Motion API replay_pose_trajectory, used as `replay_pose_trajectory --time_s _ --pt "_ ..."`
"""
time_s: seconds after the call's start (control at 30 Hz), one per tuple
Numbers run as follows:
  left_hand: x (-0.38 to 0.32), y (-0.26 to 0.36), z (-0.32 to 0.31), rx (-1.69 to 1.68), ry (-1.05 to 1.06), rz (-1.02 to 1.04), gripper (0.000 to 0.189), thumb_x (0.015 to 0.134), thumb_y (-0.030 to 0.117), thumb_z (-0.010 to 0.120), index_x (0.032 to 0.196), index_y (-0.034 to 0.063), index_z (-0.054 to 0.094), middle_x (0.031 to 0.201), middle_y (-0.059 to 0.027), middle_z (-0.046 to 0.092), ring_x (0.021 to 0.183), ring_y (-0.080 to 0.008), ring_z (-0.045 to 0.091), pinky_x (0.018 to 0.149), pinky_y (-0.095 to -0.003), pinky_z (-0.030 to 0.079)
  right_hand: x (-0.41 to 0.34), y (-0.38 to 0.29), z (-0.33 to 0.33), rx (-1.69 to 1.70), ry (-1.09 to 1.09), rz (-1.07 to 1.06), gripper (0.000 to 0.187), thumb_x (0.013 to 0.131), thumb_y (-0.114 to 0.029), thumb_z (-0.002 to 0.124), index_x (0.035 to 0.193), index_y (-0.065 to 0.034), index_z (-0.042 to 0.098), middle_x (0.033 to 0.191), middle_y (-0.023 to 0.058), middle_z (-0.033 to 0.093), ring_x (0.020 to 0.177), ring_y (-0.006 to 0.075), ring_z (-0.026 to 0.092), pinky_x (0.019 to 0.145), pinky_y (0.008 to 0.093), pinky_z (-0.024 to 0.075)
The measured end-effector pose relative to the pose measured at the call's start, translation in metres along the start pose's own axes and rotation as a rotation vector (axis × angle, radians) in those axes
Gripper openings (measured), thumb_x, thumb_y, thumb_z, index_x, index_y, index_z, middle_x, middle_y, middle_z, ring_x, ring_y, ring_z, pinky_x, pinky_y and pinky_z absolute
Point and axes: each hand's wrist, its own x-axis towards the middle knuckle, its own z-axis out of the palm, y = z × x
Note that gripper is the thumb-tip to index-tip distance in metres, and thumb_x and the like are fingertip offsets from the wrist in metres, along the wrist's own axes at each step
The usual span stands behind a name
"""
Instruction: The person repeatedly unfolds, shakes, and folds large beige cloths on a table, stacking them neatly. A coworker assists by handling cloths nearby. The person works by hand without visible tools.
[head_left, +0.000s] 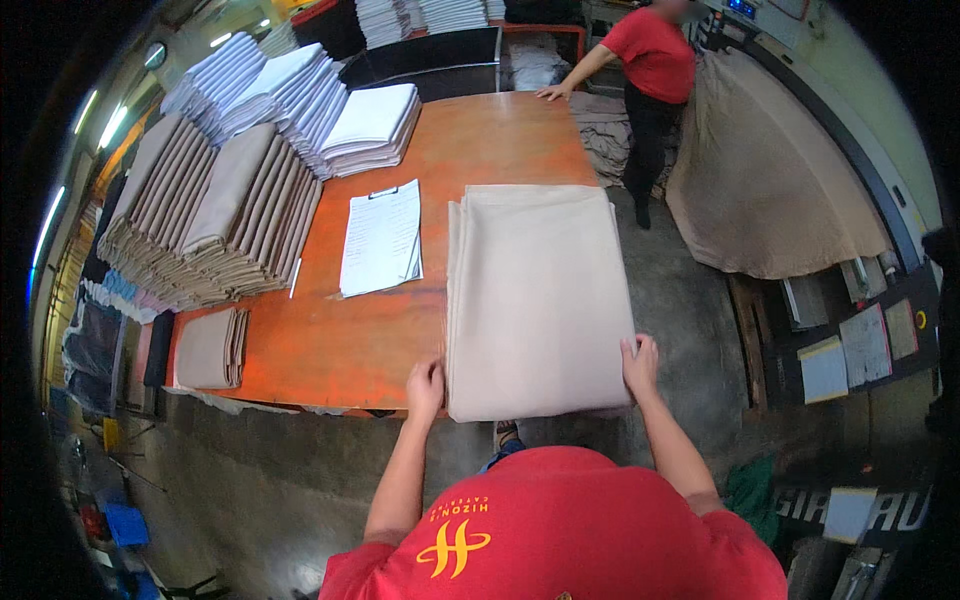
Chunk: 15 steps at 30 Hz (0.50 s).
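A large folded beige cloth (540, 300) lies before me on the wooden table, its near end reaching past the table's front edge. My left hand (426, 388) is at the cloth's lower left edge with fingers curled; whether they grip the fabric cannot be made out. At the opposite edge, my right hand (640, 367) holds the lower right side, thumb by the top face. Several layers show along the cloth's left side. Left of it rests a clipboard with handwritten sheets (381, 240).
Folded beige cloths (225, 210) and white cloths (371, 124) are piled on the orange-brown table (337, 345). A smaller folded cloth (210, 349) lies near the left corner. A person in red (652, 56) touches the table's far end. Beige fabric (765, 172) hangs from a machine at right.
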Motion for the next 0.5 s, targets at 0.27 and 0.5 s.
replay_pose_trajectory --time_s 0.27,0.5 --pt "0.119 0.012 0.061 0.066 0.038 -0.239 0.023 0.084 0.025 0.064 0.086 0.0026 0.07 0.097 -0.0209 0.062 0.091 -0.0374 0.059 0.083 -0.043 0.048 0.073 -0.025 0.032 0.134 0.349 -0.229 0.047 0.087 -0.035 0.065 0.109 0.0058 0.057 0.118 0.0251 0.053 0.113 0.0397 0.049 0.098 0.0447 0.038" --pt "0.134 0.002 0.059 0.011 -0.053 -0.237 0.032 0.081 0.029 0.068 0.082 -0.0034 0.069 0.086 -0.0217 0.064 0.083 -0.0303 0.063 0.076 -0.0399 0.049 0.042 -0.01 0.039 -0.1 0.153 0.119 0.051 0.086 -0.038 0.065 0.108 0.0076 0.057 0.113 0.0273 0.055 0.111 0.0424 0.05 0.095 0.0471 0.0401"
